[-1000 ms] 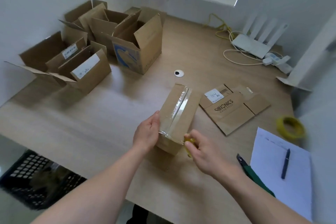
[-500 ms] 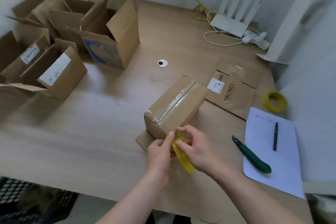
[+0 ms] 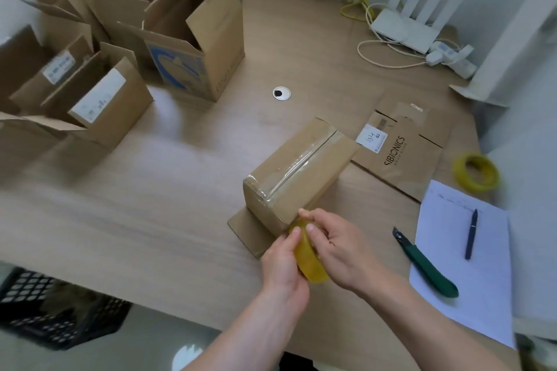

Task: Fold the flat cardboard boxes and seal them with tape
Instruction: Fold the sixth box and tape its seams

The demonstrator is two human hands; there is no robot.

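— What had moved since half a second before?

— Little. My two hands stayed at the near corner of the taped box (image 3: 297,173), with the tape roll (image 3: 307,259) between them; the roll had turned more end-on to me, and my view had drawn closer.

— How did your fingers lie?

— My left hand (image 3: 281,262) curled round the left side of the yellow roll, thumb up on its rim. My right hand (image 3: 337,250) gripped it from the right, its fingers (image 3: 310,215) bent over the top and touching the box's near lower corner.

— And the box?

— It sat closed on the bench (image 3: 150,220), clear tape along its top seam and down the near end, one loose flap flat under its near edge.

— To the right?

— A green-handled cutter (image 3: 428,268) lay partly on a white sheet of paper (image 3: 482,289), with a dark pen (image 3: 470,233) on the sheet.

— Further off?

— A flat cardboard box (image 3: 410,153) printed SIBIONICS lay just behind the taped one, a coil of yellow wire (image 3: 476,172) to its right. Several open boxes (image 3: 193,39) stood at the far left, and a white router (image 3: 407,30) with cables sat at the far right.
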